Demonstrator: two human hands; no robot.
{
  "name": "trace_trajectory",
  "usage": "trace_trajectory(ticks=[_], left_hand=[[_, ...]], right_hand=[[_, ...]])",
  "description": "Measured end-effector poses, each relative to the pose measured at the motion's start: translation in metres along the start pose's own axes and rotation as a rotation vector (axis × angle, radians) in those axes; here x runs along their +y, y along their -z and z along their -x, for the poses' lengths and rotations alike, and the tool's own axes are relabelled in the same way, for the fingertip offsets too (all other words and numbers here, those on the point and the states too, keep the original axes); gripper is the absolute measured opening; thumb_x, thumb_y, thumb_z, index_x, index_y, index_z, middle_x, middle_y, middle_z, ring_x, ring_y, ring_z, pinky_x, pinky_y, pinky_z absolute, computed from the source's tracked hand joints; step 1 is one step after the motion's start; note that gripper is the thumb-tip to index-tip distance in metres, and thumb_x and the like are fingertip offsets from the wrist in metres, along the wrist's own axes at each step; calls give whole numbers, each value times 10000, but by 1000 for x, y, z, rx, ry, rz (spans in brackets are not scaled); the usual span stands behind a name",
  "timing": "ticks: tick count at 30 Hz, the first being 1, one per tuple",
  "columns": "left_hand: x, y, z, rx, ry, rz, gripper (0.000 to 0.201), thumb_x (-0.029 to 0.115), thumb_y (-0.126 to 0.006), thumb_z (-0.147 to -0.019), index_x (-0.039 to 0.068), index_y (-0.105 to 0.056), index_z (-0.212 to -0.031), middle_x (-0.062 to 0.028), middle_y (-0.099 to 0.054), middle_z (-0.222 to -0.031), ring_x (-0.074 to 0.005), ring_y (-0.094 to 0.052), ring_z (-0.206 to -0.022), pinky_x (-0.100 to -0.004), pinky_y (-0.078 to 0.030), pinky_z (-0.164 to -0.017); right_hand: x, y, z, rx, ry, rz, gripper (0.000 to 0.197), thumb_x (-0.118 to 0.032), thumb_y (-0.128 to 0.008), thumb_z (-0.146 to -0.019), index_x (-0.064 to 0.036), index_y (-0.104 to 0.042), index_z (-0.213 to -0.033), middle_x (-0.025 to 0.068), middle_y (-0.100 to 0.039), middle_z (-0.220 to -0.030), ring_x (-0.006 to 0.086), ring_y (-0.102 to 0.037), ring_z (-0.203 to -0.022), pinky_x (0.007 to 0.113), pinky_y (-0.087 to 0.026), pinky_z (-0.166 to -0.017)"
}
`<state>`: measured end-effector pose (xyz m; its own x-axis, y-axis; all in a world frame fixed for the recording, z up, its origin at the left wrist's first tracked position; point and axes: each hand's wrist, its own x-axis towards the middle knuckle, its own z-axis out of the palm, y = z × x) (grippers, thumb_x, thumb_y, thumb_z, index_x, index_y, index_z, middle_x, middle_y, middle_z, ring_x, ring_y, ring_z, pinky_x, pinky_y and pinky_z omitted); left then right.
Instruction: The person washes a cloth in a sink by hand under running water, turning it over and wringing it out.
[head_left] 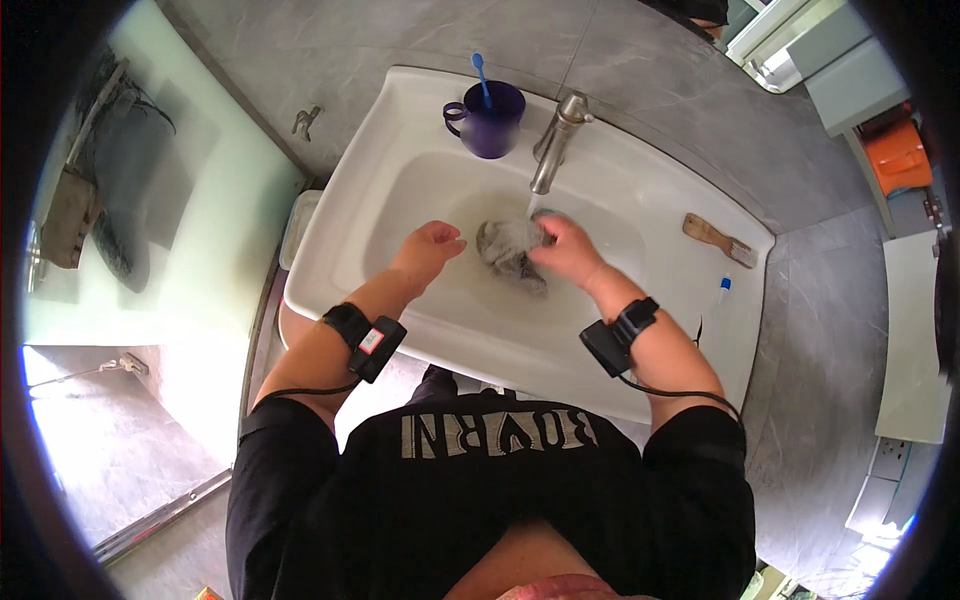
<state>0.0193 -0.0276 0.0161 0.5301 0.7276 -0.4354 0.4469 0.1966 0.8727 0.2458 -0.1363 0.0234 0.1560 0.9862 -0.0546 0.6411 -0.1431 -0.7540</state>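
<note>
My right hand (568, 252) has its fingers closed on the edge of a wet, bunched grey cloth (512, 248), possibly a sock; its exact kind does not show. The cloth is whitish with suds and hangs over the basin of the white sink (350, 215), below the metal faucet (560, 140). A thin stream seems to run from the spout beside it. To the left of the cloth and apart from it, my left hand (428, 252) is half curled. A small gap shows between its thumb and forefinger, with nothing seen between them.
On the sink's back rim stands a dark purple mug (490, 125) holding a blue toothbrush (481, 75). A wooden-handled brush (718, 238) and a small blue-capped tube (724, 289) lie on the right ledge. A frosted glass panel (200, 200) stands at the left.
</note>
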Motion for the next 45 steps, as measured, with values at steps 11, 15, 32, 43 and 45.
trace_trajectory(ticks=[11,15,32,43,45], left_hand=[[-12,-15,32,-195,332,566,364,232,-617,-798,119,-465,-1109,-36,-484,-1026,-200,-493,-901,-391,-445,-728],[-6,-19,25,-195,317,578,332,203,-602,-804,125,-464,-1095,-18,-505,-952,-190,-535,-840,-379,-465,-735],[-18,-58,27,-372,416,801,291,221,-573,-826,123,-447,-1069,-76,-513,-932,-229,-549,-802,-401,-465,-741],[-13,-69,22,-329,519,896,485,420,-534,-847,54,-415,-1142,-134,-505,-1003,-285,-543,-889,-446,-450,-825],[-4,-72,25,-314,561,953,595,514,-505,-846,43,-397,-1192,-159,-505,-1054,-312,-542,-947,-467,-440,-859]], right_hand=[[-45,32,12,171,354,480,202,-92,-612,-616,-12,-562,-795,116,-506,-1144,312,-476,-1077,432,-420,-849],[-100,78,-12,428,615,572,170,-82,-612,-586,5,-535,-711,153,-490,-1176,341,-459,-1096,436,-411,-847],[-75,66,-10,485,518,595,158,-52,-627,-584,24,-533,-686,235,-441,-1231,373,-485,-1078,433,-422,-872],[-70,52,10,262,333,560,162,-22,-582,-635,9,-497,-769,206,-478,-1217,392,-523,-949,392,-447,-808],[-79,41,26,207,326,334,241,-1,-573,-638,9,-534,-875,169,-513,-1181,356,-535,-987,368,-443,-848]])
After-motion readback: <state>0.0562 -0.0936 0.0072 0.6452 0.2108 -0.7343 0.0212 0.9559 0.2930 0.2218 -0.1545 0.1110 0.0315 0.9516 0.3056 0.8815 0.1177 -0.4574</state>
